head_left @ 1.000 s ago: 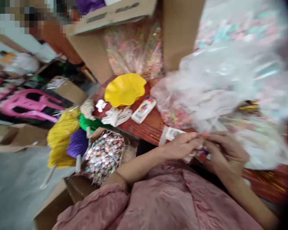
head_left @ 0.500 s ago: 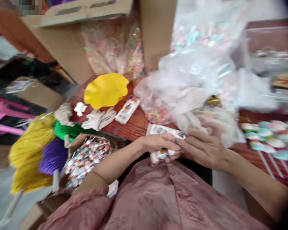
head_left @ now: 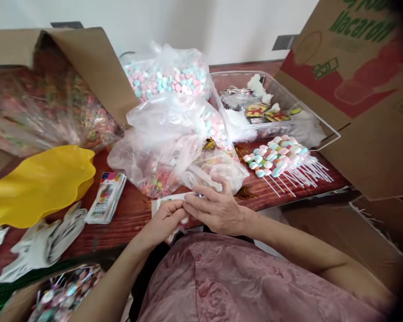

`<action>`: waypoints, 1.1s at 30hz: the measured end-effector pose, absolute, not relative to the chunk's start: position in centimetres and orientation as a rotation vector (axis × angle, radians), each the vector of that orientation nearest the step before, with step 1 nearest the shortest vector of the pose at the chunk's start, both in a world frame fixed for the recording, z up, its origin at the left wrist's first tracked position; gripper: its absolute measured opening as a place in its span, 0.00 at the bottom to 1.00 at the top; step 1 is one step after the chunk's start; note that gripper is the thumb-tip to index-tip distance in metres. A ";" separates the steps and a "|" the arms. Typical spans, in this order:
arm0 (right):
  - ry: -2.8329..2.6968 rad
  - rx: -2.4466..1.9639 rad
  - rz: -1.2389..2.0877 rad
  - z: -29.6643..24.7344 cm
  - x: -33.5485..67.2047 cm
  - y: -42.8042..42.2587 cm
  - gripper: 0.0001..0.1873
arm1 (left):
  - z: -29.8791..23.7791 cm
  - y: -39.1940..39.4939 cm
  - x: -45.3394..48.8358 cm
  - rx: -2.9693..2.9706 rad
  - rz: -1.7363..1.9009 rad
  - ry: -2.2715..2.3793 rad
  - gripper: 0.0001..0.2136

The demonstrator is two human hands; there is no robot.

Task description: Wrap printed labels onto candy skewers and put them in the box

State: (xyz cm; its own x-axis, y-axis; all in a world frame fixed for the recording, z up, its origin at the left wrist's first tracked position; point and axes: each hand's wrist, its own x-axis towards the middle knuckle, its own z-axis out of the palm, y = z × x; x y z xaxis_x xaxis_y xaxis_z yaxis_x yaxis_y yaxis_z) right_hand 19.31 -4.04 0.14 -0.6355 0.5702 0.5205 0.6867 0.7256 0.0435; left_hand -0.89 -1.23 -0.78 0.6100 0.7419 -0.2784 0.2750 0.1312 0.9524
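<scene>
My left hand [head_left: 166,221] is closed on a small wrapped candy [head_left: 180,229], pale with coloured bits, mostly hidden under the fingers. My right hand [head_left: 218,208] reaches across from the right, its fingers stretched out and their tips touching my left hand. Just beyond both hands lies a flat printed packet [head_left: 166,197] on the table. Clear bags [head_left: 174,134] of small candies stand behind it. To the right lie marshmallow sticks [head_left: 277,156] in a row, their white sticks pointing toward me.
A yellow wavy-edged dish [head_left: 40,183], a stack of printed packets [head_left: 106,197] and white gloves [head_left: 50,241] lie left on the table. A clear plastic bin [head_left: 272,127] stands behind the marshmallow sticks. Cardboard boxes [head_left: 359,147] flank the table. Below left, a box holds wrapped candies [head_left: 67,293].
My view has swung to the right, bringing the bin and marshmallow sticks fully into sight. My hands stay together, and the wrapped candy is now more hidden by my fingers.
</scene>
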 end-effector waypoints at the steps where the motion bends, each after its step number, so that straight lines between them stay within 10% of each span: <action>1: -2.453 -0.894 -0.322 0.2 19.6 -4.3 0.13 | -0.8 -1.1 -1.0 1.288 0.327 0.849 0.14; 6: -2.570 -0.835 -0.213 -0.9 20.7 -5.3 0.13 | -1.2 -1.3 -0.8 1.086 0.094 0.706 0.17; 15: -2.071 -1.341 0.098 -4.1 20.8 -8.4 0.06 | -1.6 -3.8 1.9 2.397 0.317 0.932 0.13; 33: -1.405 -1.846 0.096 -8.6 29.4 -7.9 0.09 | -4.7 -3.4 2.2 1.768 0.690 0.995 0.12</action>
